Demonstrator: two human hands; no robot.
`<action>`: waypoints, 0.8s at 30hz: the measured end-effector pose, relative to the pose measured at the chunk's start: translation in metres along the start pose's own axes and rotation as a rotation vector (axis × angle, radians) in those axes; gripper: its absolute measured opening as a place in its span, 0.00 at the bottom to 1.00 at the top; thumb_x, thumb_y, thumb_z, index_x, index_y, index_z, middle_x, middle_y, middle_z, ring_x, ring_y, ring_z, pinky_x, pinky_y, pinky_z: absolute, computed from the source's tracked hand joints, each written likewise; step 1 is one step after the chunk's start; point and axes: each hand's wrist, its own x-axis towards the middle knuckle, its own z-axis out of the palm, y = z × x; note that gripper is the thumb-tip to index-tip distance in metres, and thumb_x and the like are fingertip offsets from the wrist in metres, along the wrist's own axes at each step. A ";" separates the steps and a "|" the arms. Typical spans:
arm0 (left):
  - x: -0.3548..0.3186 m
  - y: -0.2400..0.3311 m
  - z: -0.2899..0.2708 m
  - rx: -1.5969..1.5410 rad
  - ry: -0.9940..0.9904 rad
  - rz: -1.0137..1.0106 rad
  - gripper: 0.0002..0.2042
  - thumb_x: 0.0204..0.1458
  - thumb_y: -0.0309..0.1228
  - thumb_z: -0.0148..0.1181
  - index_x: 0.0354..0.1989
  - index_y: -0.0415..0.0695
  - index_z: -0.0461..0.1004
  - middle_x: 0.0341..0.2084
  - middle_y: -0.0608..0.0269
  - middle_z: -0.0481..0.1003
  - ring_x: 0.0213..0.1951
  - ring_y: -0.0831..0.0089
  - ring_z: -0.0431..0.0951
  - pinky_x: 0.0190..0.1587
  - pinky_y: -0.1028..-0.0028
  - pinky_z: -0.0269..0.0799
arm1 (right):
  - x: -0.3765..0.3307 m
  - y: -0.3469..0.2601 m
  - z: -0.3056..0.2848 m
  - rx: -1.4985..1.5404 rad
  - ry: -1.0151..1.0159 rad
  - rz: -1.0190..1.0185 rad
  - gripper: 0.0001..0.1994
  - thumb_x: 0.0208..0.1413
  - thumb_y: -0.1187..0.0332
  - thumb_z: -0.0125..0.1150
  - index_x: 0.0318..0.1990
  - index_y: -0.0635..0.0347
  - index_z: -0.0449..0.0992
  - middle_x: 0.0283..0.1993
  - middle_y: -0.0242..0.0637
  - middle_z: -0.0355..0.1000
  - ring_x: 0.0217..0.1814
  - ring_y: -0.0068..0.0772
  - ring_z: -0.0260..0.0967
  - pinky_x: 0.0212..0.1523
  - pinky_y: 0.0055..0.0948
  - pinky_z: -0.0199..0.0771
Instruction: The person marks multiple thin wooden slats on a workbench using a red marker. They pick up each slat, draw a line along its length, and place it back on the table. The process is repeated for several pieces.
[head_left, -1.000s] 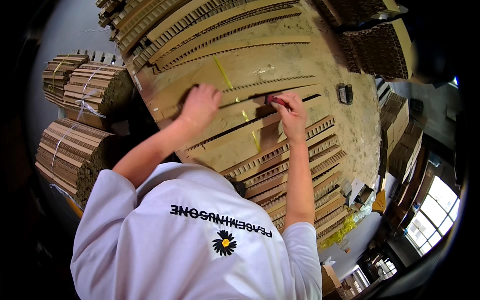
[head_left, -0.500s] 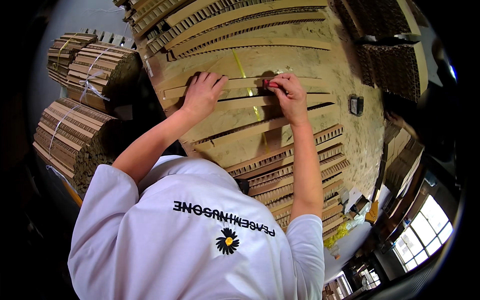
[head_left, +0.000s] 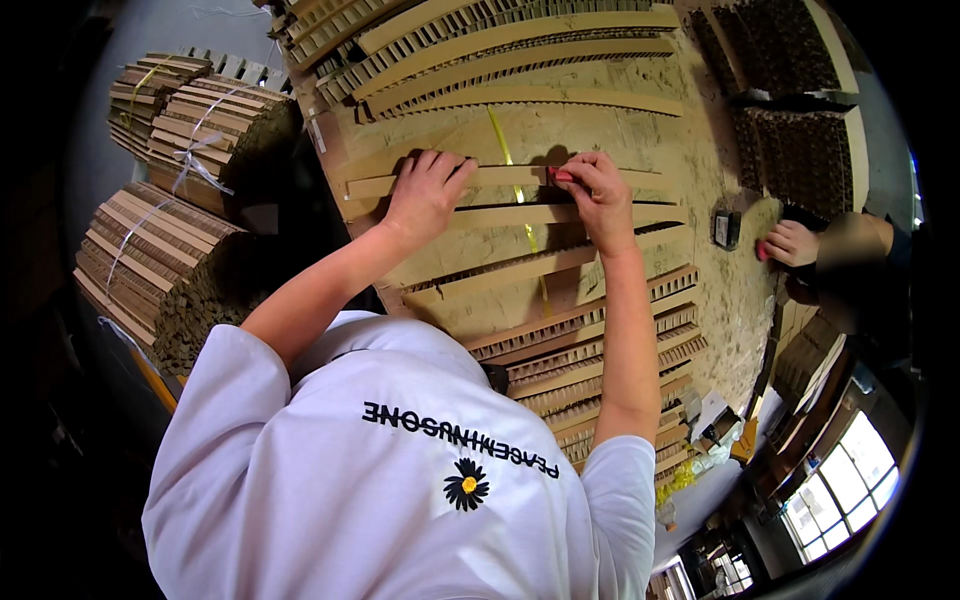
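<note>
My left hand [head_left: 428, 202] lies over a long, narrow honeycomb-cardboard strip [head_left: 372, 187], its fingers spread and resting on the strip near its left end. My right hand [head_left: 602, 208] is closed in a pinch around a small red stamp [head_left: 563, 175], held at the same strip farther right. Whether the stamp's lower face touches the cardboard cannot be seen. A yellow strap [head_left: 531, 238] runs between my hands, passing beneath the strips. Closer to me, more cardboard strips [head_left: 560, 262] lie roughly parallel to it.
Stacked honeycomb strips [head_left: 520, 40] fill the table's far side. Tied bundles [head_left: 150, 265] stand at left. A small black box [head_left: 726, 229], like an ink pad, sits on the right, near another person's hand [head_left: 793, 243] holding something red. Dark cardboard stacks [head_left: 800, 155] rise at far right.
The whole view has shifted slightly, moving everything a little right and down. Another person's hand with a red thing has come in beside the black box. My hands keep nearly the same places.
</note>
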 end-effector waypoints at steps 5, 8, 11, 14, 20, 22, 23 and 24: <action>-0.001 0.003 -0.001 -0.015 0.006 -0.003 0.26 0.49 0.26 0.70 0.59 0.44 0.75 0.49 0.59 0.75 0.51 0.54 0.73 0.51 0.55 0.70 | -0.001 -0.002 -0.001 -0.170 0.006 -0.006 0.10 0.46 0.74 0.78 0.37 0.54 0.85 0.36 0.36 0.74 0.39 0.43 0.75 0.37 0.39 0.75; 0.000 0.001 -0.002 -0.011 -0.021 -0.014 0.27 0.49 0.26 0.70 0.60 0.45 0.75 0.50 0.60 0.75 0.52 0.55 0.73 0.52 0.55 0.70 | 0.004 -0.005 -0.005 -0.267 -0.009 -0.031 0.10 0.46 0.70 0.79 0.37 0.49 0.86 0.32 0.32 0.73 0.37 0.41 0.75 0.35 0.40 0.72; 0.002 0.003 -0.006 -0.026 -0.053 -0.025 0.27 0.49 0.26 0.71 0.61 0.44 0.74 0.50 0.60 0.74 0.53 0.55 0.72 0.53 0.55 0.70 | 0.003 -0.003 -0.007 -0.332 -0.018 -0.055 0.08 0.47 0.66 0.79 0.36 0.46 0.86 0.30 0.29 0.73 0.37 0.38 0.75 0.35 0.40 0.68; 0.003 0.005 -0.009 -0.055 -0.058 -0.048 0.27 0.49 0.27 0.71 0.61 0.44 0.74 0.50 0.58 0.75 0.53 0.54 0.73 0.53 0.55 0.70 | 0.003 -0.001 -0.006 -0.355 -0.022 -0.057 0.07 0.48 0.63 0.78 0.34 0.45 0.85 0.30 0.27 0.74 0.36 0.36 0.75 0.37 0.40 0.67; 0.003 0.002 -0.020 -0.123 -0.028 -0.075 0.25 0.49 0.31 0.73 0.58 0.45 0.76 0.50 0.59 0.75 0.54 0.55 0.74 0.56 0.56 0.71 | 0.003 0.001 -0.004 -0.314 -0.037 -0.039 0.07 0.49 0.63 0.78 0.34 0.46 0.84 0.30 0.27 0.74 0.37 0.37 0.75 0.38 0.40 0.67; 0.002 -0.003 -0.023 -0.110 -0.035 -0.081 0.26 0.48 0.31 0.74 0.57 0.45 0.76 0.50 0.59 0.75 0.54 0.54 0.74 0.56 0.56 0.71 | 0.002 0.003 -0.004 -0.303 -0.046 -0.026 0.07 0.49 0.63 0.78 0.34 0.46 0.84 0.31 0.27 0.74 0.38 0.37 0.76 0.38 0.40 0.66; 0.001 -0.005 -0.025 -0.103 -0.041 -0.085 0.26 0.48 0.31 0.75 0.57 0.45 0.76 0.50 0.59 0.75 0.54 0.54 0.74 0.56 0.56 0.71 | 0.001 0.003 -0.004 -0.313 -0.047 -0.027 0.07 0.49 0.63 0.78 0.34 0.46 0.84 0.31 0.27 0.75 0.38 0.37 0.76 0.38 0.40 0.66; 0.000 -0.006 -0.027 -0.108 -0.040 -0.085 0.26 0.47 0.30 0.75 0.57 0.44 0.76 0.49 0.57 0.75 0.53 0.53 0.74 0.56 0.56 0.71 | 0.001 0.002 -0.004 -0.323 -0.048 -0.027 0.07 0.50 0.64 0.77 0.35 0.46 0.84 0.31 0.27 0.75 0.38 0.37 0.76 0.38 0.40 0.66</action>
